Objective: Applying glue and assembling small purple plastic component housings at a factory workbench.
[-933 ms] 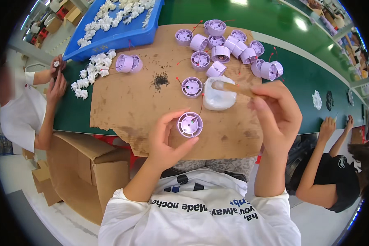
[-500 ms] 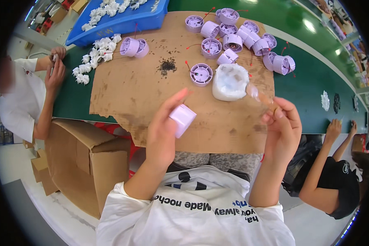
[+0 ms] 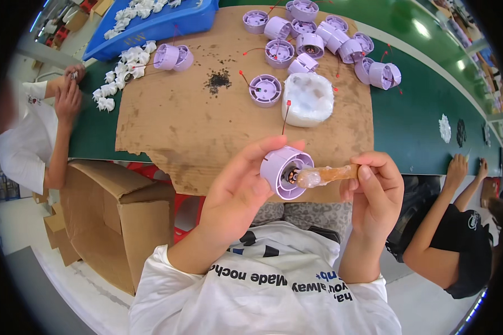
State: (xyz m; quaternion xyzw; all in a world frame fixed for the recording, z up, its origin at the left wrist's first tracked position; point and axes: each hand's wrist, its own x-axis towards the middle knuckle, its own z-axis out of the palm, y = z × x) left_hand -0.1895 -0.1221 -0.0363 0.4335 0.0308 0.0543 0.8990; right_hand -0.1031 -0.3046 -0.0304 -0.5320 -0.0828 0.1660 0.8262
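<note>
My left hand (image 3: 232, 195) grips a lilac round plastic housing (image 3: 271, 172), its open end turned to the right. Copper-coloured parts show inside, and a thin wire with a red connector (image 3: 288, 103) rises from it. Between the thumb and fingers of my right hand (image 3: 379, 195) is a flat brown stick (image 3: 339, 172) with clear, grease-like stuff smeared on its tip. That tip is at the mouth of the housing, beside the copper parts; whether it touches them I cannot tell. Just beyond stands a whitish tub (image 3: 308, 105) with pale, translucent stuff inside.
Several more lilac housings (image 3: 279, 53) with red-tipped wires cluster at the back of the cardboard sheet (image 3: 167, 123). Small black bits (image 3: 218, 81) lie left of centre. At the left are white parts (image 3: 110, 89) and a blue tray (image 3: 151, 34). Two people work at the sides.
The stick has moved from beside the tub to the housing's mouth. My left hand has brought the housing rightward and turned its open end toward the stick. The view has shifted slightly.
</note>
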